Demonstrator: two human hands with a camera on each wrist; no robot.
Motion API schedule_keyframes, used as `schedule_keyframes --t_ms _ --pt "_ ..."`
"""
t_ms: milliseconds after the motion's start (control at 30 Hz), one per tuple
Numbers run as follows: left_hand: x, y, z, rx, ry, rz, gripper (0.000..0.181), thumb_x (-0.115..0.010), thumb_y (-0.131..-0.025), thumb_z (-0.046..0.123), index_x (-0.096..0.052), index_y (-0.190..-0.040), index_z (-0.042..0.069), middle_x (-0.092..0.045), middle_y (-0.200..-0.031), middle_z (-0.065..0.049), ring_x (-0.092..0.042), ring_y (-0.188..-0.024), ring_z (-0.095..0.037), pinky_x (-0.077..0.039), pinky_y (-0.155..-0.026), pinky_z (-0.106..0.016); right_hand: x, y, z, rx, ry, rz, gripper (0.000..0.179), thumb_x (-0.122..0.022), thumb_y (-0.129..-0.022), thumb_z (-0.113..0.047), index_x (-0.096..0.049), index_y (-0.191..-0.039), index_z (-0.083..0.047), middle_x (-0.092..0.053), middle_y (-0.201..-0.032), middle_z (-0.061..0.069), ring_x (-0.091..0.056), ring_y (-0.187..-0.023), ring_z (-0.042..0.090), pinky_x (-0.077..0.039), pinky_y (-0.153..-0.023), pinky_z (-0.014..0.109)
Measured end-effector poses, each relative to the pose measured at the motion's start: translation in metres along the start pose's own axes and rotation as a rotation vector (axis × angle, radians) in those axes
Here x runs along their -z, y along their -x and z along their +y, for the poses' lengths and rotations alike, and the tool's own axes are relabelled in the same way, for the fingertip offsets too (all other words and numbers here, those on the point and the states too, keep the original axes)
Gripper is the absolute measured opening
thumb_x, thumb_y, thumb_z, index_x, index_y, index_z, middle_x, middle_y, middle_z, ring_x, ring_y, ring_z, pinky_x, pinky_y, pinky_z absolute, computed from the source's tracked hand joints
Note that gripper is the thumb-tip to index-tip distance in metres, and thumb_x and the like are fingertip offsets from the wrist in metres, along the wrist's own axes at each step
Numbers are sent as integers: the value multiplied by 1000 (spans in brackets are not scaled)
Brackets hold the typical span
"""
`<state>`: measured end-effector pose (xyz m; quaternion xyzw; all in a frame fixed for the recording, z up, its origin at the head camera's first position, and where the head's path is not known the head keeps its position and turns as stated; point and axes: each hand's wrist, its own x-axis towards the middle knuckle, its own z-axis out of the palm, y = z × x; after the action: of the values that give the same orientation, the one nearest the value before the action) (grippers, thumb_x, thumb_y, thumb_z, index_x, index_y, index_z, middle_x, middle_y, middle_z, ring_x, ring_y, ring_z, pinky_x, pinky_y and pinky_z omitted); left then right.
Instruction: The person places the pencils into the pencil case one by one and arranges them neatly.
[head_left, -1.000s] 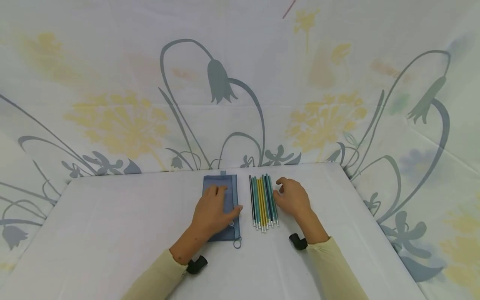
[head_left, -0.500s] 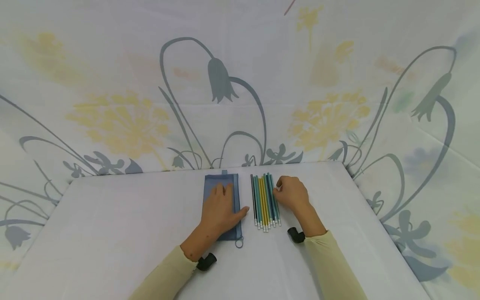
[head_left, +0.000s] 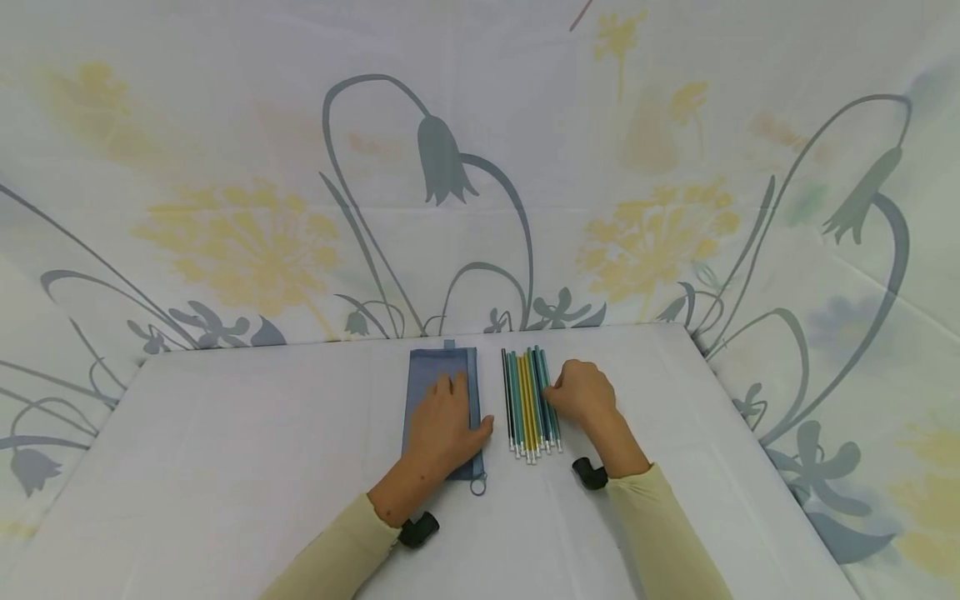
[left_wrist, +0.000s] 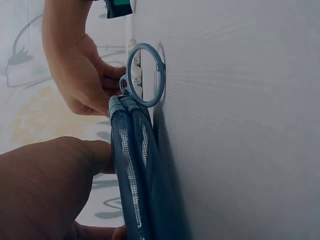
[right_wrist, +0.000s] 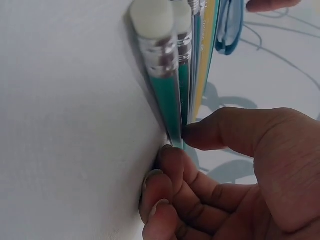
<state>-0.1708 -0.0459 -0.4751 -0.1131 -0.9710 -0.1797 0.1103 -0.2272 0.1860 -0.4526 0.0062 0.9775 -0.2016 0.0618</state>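
A blue mesh zip pouch (head_left: 426, 363) lies flat on the white table, its loop tab at the far end. My left hand (head_left: 438, 427) rests over it, fingers spread loosely and thumb reaching past the zip edge. The left wrist view shows the zip puller ring (left_wrist: 129, 75) at the pouch's near corner. Beside the pouch is a row of pencils (head_left: 528, 404) in green, yellow and dark colours, eraser ends towards me. At the row's right edge my right hand (head_left: 583, 393) pinches the outermost green pencil (right_wrist: 165, 102) between thumb and forefinger; the other fingers curl below.
The white tabletop (head_left: 247, 450) extends to both sides and in front. A floral cloth backdrop (head_left: 480, 208) rises behind the table's far edge. Black wrist cameras (head_left: 590, 473) hang below both wrists.
My left hand has slid slightly right over the pouch. My right hand has dropped a little nearer along the pencils, and its fingers have closed on the outermost one.
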Motion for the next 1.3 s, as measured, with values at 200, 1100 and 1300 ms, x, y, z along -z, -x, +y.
schedule_keyframes --t_ms 200,1100,1300 --pt "-1 1 2 7 42 -13 67 -79 -91 34 -56 -137 -9 -69 -110 -23 -71 -87 -34 -60 -68 -45 -2 1 -2 -17 10 11 28 -75 -92 -26 -68 -73 -7 -65 -69 5 -59 -61 21 -45 -52 35" --pt "8 2 -6 91 543 -7 42 -69 -90 6 -64 -131 -3 -53 -64 8 -44 -50 -5 -40 -48 -24 -5 4 -8 -108 23 40 34 -77 -90 -34 -65 -76 -5 -64 -72 9 -61 -65 25 -49 -53 41" --pt "13 3 -9 75 641 32 40 -68 -95 8 -63 -133 -2 -63 -78 4 -58 -58 -8 -49 -53 -26 -6 3 -8 -107 16 52 34 -77 -89 -34 -64 -76 -6 -64 -71 8 -60 -64 24 -48 -52 40"
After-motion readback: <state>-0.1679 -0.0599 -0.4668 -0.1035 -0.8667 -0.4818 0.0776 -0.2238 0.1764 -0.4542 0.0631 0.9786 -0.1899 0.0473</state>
